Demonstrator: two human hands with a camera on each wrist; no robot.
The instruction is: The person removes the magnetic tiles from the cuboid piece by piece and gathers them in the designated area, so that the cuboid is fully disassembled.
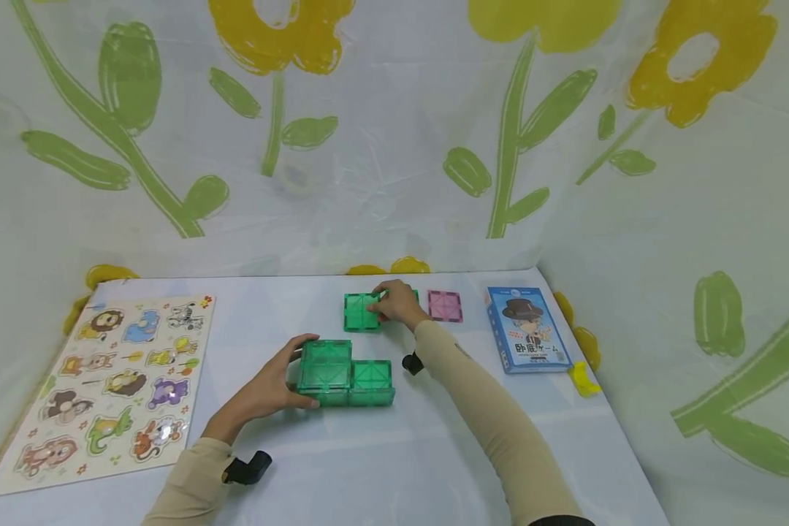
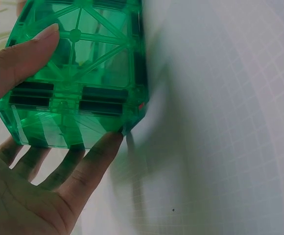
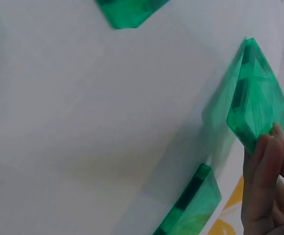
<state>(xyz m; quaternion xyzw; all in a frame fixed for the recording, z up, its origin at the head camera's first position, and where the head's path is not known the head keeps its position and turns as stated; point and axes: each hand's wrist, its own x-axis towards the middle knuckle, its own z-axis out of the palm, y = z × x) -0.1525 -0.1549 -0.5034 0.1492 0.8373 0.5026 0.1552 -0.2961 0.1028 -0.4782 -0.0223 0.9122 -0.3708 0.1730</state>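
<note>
A block built of see-through green magnetic tiles (image 1: 325,363) stands on the table, taller at its left end and with a lower part on the right. My left hand (image 1: 271,383) holds that taller end, thumb at the near side and fingers round the far side. In the left wrist view the thumb lies across one tile face (image 2: 95,58). Farther back, my right hand (image 1: 401,303) pinches a single green magnetic tile (image 3: 259,93) at its edge, tilted over its shadow. Another green tile (image 3: 196,205) lies close by, mostly hidden behind this hand in the head view.
A pink tile (image 1: 445,306) lies right of my right hand. Beyond it are a blue card-game box (image 1: 527,332) and a small yellow piece (image 1: 584,380). An animal puzzle board (image 1: 121,394) covers the table's left side. White flowered sheeting (image 1: 381,197) rises behind the table.
</note>
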